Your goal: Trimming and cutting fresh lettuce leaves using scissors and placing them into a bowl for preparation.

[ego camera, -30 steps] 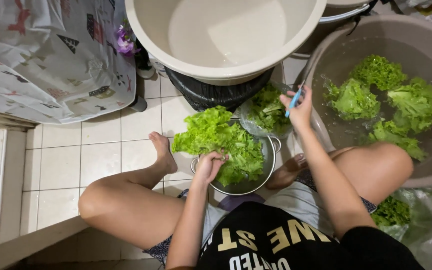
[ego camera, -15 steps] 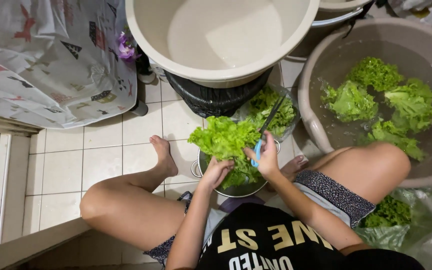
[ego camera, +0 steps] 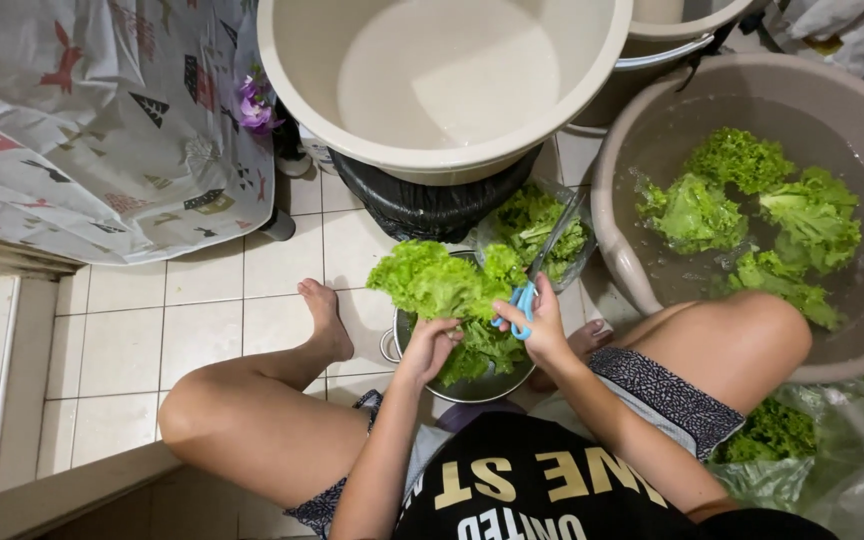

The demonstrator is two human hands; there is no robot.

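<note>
Setting: a floor of pale square tiles (ego camera: 202, 330), seen from above, where we sit low with knees spread.

Item 1, our left hand (ego camera: 430, 348): its grip is closed on the base of a head of bright green frilly leaf lettuce (ego camera: 442, 285), which it holds up over a round steel pot (ego camera: 472, 385) standing on the tiles between our legs. Some leaves hang down inside the pot.

Item 2, our right hand (ego camera: 544, 330): fingers curled through the blue plastic handles of a pair of scissors (ego camera: 542, 270), whose grey blades point up and away, just beside the lettuce head. How far the blades are parted we cannot tell.

Item 3: a clear plastic bag of more green lettuce (ego camera: 537, 230), just beyond the pot.

Item 4: a large beige plastic basin (ego camera: 442, 150), nothing in it, resting on a black bin-like base (ego camera: 432, 205).

Item 5: a wide taupe plastic tub (ego camera: 617, 240) at right, holding water and several floating lettuce heads (ego camera: 752, 210).

Item 6: a patterned grey and red cloth (ego camera: 92, 120), upper left.

Item 7: a bag with leafy greens (ego camera: 802, 450), lower right, near our right thigh.
</note>
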